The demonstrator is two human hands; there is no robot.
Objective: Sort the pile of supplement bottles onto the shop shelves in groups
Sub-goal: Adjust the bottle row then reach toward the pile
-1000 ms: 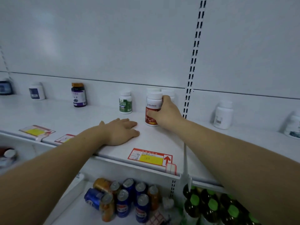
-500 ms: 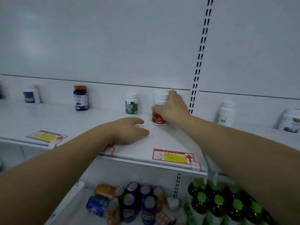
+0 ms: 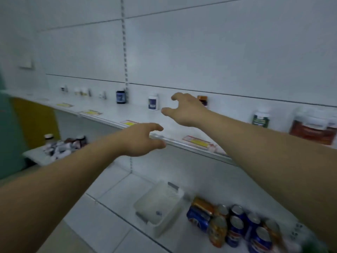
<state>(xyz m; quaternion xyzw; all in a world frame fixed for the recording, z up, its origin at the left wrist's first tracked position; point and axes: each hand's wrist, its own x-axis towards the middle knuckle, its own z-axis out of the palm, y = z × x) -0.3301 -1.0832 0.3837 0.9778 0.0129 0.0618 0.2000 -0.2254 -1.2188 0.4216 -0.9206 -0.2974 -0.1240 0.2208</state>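
The person's left hand (image 3: 140,139) and right hand (image 3: 186,110) are bare. The left forearm (image 3: 63,179) and right forearm (image 3: 273,143) are bare from wrist to picture edge. Motion blur softens the fingers, so the nails cannot be made out.

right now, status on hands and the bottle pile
Left hand open, empty. Right hand open, empty, over shelf. Bottle pile sits far left. Nothing blocking.

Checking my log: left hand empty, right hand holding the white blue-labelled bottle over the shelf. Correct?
No. In the head view the right hand is empty too; the white blue-labelled bottle stands on the shelf beside it. The left hand is empty.
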